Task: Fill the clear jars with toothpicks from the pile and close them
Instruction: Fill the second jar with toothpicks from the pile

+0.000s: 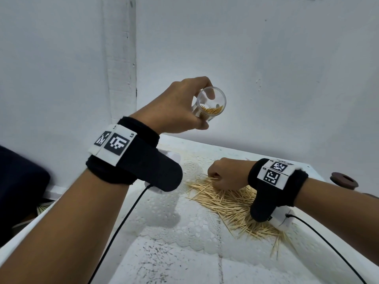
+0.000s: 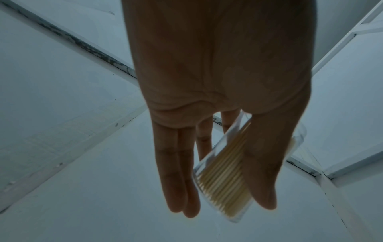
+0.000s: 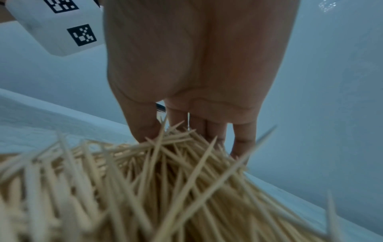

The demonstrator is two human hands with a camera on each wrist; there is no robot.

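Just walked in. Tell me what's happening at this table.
A person is filling a clear jar with toothpicks. The left hand holds the jar up above the table; it is open-topped and partly filled. The right hand is down in the loose toothpick pile, fingers curled to gather more. A brown round thing, perhaps a lid, lies at the far right.

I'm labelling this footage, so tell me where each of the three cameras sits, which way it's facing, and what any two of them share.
Head: worn on the head, looking forward and down at the table and wall; both forearms show, left hand holding the clear jar up, right hand in the toothpick pile.
Left wrist: under the left wrist, looking along the palm at the tilted jar.
Right wrist: under the right wrist, looking along the palm into the pile.
Shared: head and left wrist both show the jar; head and right wrist, the pile.
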